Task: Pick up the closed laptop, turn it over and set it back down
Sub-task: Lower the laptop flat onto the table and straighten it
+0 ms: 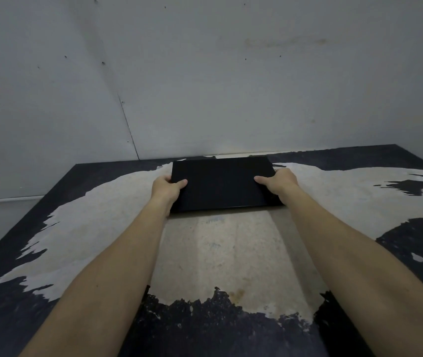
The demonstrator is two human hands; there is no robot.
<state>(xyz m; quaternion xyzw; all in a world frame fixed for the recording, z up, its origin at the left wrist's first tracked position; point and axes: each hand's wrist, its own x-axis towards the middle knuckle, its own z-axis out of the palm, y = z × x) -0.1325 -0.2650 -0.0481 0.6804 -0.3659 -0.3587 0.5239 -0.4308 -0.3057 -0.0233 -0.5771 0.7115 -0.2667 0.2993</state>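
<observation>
A closed black laptop lies flat near the far middle of the worn table, close to the wall. My left hand grips its left edge, thumb on top and fingers hidden under the side. On the opposite edge my right hand holds it the same way, thumb resting on the lid. Whether the laptop rests on the table or is slightly raised cannot be told.
The table top is dark with a large pale patch where the coating has peeled. A grey wall stands right behind the laptop. The table's left edge drops off toward a lower floor area.
</observation>
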